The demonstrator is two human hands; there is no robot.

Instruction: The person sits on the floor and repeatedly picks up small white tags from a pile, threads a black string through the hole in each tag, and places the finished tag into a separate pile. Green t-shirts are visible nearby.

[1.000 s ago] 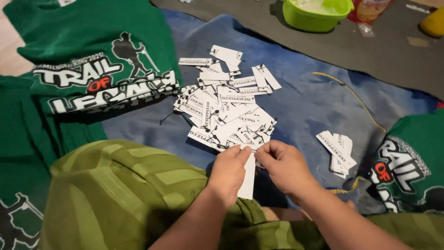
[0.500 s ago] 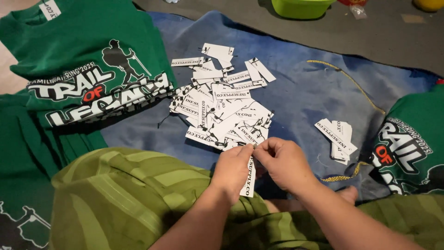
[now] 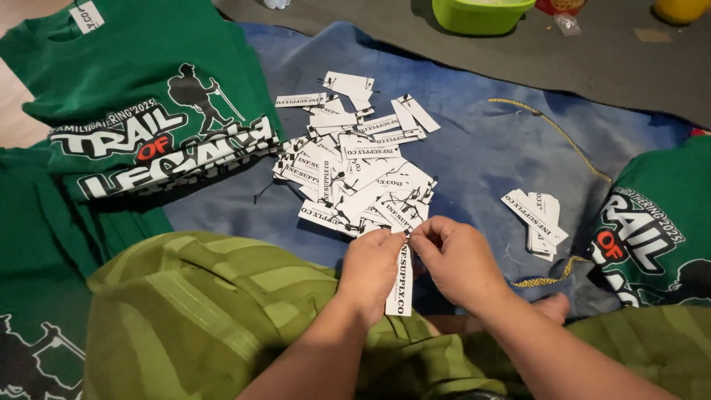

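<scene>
We saw a narrow white paper tag (image 3: 401, 285) with black lettering down its length, a flat strip with square corners, hanging upright from our fingers. Its top end was pinched between the two hands, and the rest of it dropped below them over the blue cloth (image 3: 481, 155). Our left hand (image 3: 372, 268) was curled closed on the tag's upper left edge, the knuckles bent over. Our right hand (image 3: 458, 257) was closed too, thumb and fingertips meeting at the very top of the tag, just touching the left hand there. We could not tell whether a thread sat in that pinch.

Just beyond the hands lay a loose heap of tags (image 3: 354, 172), the same white strips, overlapping at all angles, some with thin dark strings at one end. A small neat stack of tags (image 3: 537, 221) lay to the right, apart from the heap. The blue cloth looked soft and mottled, with a yellow cord (image 3: 552, 127) trailing across it. Folded green shirts (image 3: 141, 111) with white and red print lay at the left, and another green shirt (image 3: 655, 222) at the right. Our lap was covered in an olive striped fabric (image 3: 215, 311), creased in broad folds.
</scene>
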